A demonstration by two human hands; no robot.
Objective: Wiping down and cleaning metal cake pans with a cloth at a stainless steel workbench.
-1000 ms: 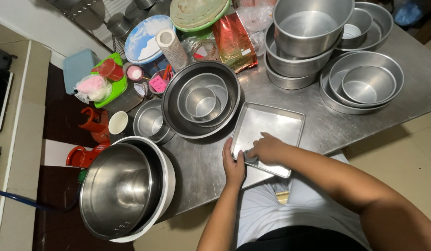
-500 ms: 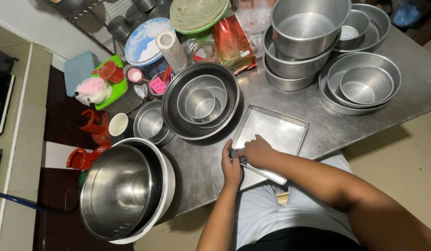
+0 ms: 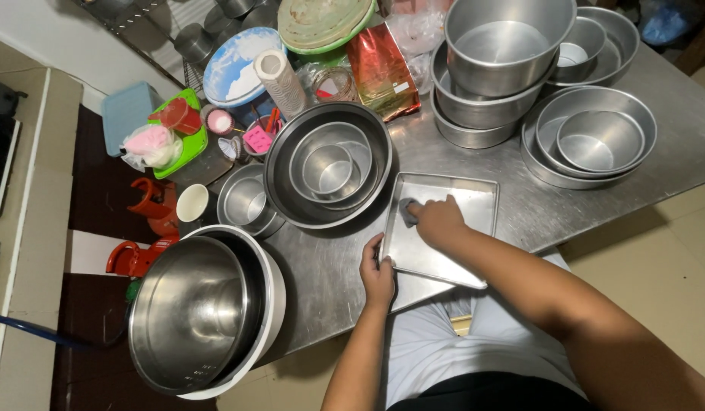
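Note:
A rectangular metal baking tray [image 3: 474, 205] lies on the steel table's front edge. My left hand [image 3: 377, 272] grips the tray's near left rim. Inside the tray, my right hand [image 3: 437, 221] presses a small grey pad [image 3: 407, 212] against the tray floor near its far left corner. Just left of the tray sits a big steel bowl [image 3: 284, 175] with smaller round pans nested in it.
A very large steel bowl [image 3: 196, 316] in a white basin sits at the front left. Stacked round pans [image 3: 596, 137] and a deep pot [image 3: 504, 42] fill the back right. Cups, a paper roll [image 3: 280, 80], lids and a red foil bag [image 3: 379, 72] crowd the back.
My right hand has slid with the pad from the tray's near edge up to its far left corner. My left hand stays on the rim.

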